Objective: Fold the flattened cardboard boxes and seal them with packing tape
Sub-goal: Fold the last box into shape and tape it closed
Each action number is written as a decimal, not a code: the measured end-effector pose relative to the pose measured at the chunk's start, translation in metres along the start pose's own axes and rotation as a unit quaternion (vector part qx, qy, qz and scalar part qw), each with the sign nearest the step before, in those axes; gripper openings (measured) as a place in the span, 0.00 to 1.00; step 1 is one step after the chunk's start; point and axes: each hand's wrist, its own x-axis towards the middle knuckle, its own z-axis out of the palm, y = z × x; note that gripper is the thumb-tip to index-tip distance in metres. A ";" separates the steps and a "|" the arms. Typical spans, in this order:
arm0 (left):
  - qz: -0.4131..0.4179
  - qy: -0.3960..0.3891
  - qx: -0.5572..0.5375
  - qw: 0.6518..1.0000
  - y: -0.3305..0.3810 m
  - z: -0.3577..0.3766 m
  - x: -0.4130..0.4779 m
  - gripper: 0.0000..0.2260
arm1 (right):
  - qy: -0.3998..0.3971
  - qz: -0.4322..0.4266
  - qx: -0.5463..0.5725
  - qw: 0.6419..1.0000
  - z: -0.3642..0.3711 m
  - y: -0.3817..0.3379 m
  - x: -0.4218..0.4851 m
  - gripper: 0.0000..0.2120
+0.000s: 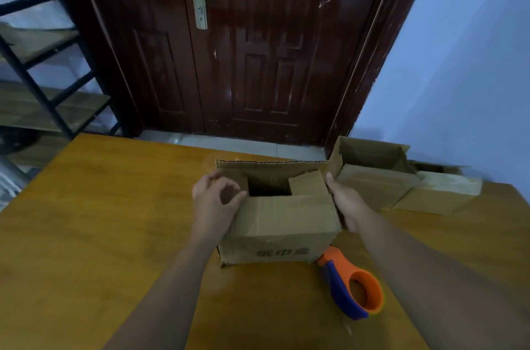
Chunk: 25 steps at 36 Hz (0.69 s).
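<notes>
Left hand (216,202) pinches the cardboard box (282,220) by its left flap. Right hand (345,203) presses flat on its right side.

dim bluish indoor light, soft glare on the door (258,48), blurred shelving (43,62) at left, wide-angle bowing at edges

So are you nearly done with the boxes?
Not yet. Two other boxes at the far right already stand folded up. The box between the left hand and right hand has near and right flaps folded in, but the far flap is up. The tape dispenser lies beside it, so taping is left.
</notes>
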 end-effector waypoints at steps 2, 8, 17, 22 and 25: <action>-0.010 0.037 -0.011 0.999 -0.003 0.002 -0.001 0.14 | 0.009 -0.014 0.042 0.999 0.001 -0.004 -0.005 0.25; 0.000 0.008 -0.055 0.998 -0.003 0.003 0.006 0.42 | -0.046 -0.112 0.081 0.989 0.006 -0.025 -0.017 0.32; -0.021 0.039 -0.103 0.994 -0.007 0.007 -0.002 0.20 | -0.046 -0.135 -0.041 0.989 0.013 -0.021 -0.013 0.06; -0.127 0.034 -0.174 0.976 -0.008 0.006 0.002 0.07 | -0.038 -0.109 -0.034 0.993 0.008 -0.016 -0.011 0.22; -0.153 0.018 -0.186 0.970 -0.007 0.004 0.005 0.24 | -0.050 -0.048 -0.025 0.997 0.007 -0.018 -0.011 0.33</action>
